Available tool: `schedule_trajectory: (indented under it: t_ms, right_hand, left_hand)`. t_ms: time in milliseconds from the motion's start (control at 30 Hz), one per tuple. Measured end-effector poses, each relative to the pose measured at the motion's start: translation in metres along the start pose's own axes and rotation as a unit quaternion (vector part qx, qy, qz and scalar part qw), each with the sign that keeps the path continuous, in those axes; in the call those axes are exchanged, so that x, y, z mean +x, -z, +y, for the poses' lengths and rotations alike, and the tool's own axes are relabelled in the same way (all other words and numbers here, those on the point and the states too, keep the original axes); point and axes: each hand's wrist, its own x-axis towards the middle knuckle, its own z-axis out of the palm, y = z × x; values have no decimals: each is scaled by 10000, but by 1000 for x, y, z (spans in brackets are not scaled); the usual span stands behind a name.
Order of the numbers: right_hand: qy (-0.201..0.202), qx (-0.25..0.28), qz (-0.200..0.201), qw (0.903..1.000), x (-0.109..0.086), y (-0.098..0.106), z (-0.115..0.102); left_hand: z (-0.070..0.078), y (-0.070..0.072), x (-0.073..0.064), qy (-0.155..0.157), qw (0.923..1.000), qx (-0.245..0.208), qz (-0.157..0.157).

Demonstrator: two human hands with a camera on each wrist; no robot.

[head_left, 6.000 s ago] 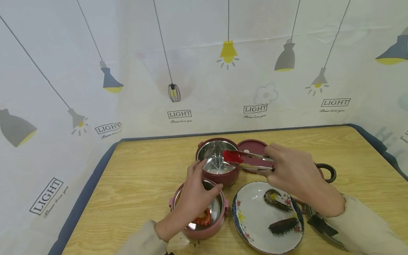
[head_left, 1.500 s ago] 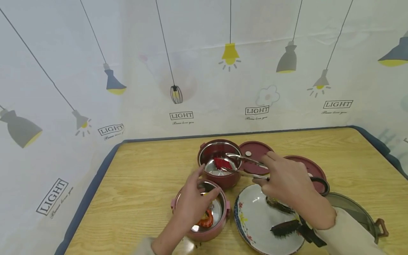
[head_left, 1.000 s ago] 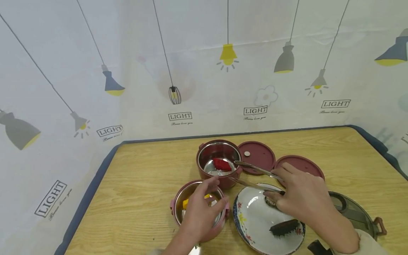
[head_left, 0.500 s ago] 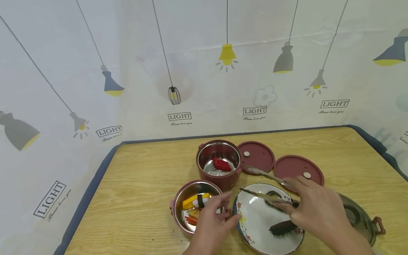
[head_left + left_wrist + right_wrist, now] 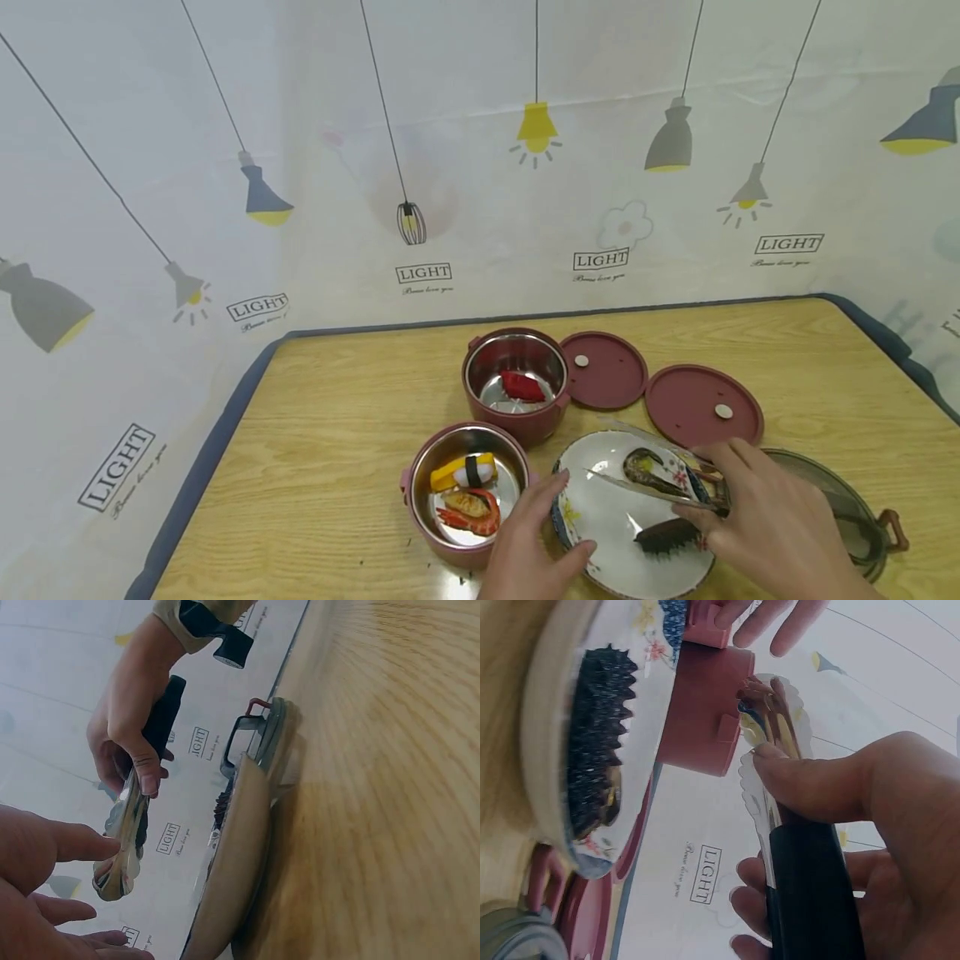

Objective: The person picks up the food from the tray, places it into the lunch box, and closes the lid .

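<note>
My right hand [image 5: 772, 517] grips black-handled metal tongs [image 5: 810, 892] whose arms stand apart above the floral plate [image 5: 600, 517]. Nothing is between their tips. On that plate lie an open dark mussel [image 5: 642, 465] and a spiky sea cucumber [image 5: 667, 536]. My left hand [image 5: 528, 542], fingers spread, hovers at the plate's left rim and holds nothing. Left of it, the nearer pink pot [image 5: 442, 546] contains a yellow-topped sushi piece [image 5: 472, 473] and a shrimp-like piece [image 5: 476, 515]. Inside the farther maroon pot [image 5: 517, 425] sits a red food piece [image 5: 522, 386].
Two maroon lids [image 5: 603, 379] [image 5: 693, 400] lie flat behind the plate. To its right is a round, glass-like pan lid [image 5: 795, 467] with a brown side handle [image 5: 892, 529]. A printed cloth [image 5: 480, 167] hangs behind the wooden table [image 5: 337, 433].
The tongs released the red piece into the farther pot. My right hand then brought them back over the plate. My left hand shifted from the nearer pot to the plate's left edge.
</note>
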Motion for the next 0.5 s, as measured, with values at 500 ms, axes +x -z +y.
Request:
schedule_trajectory:
  t_ms: [500]
  right_hand:
    - [-550,-112,-347,9978,-10,-12,13]
  left_hand:
    - [-18,-11,3,-121,9989,-88,-445]
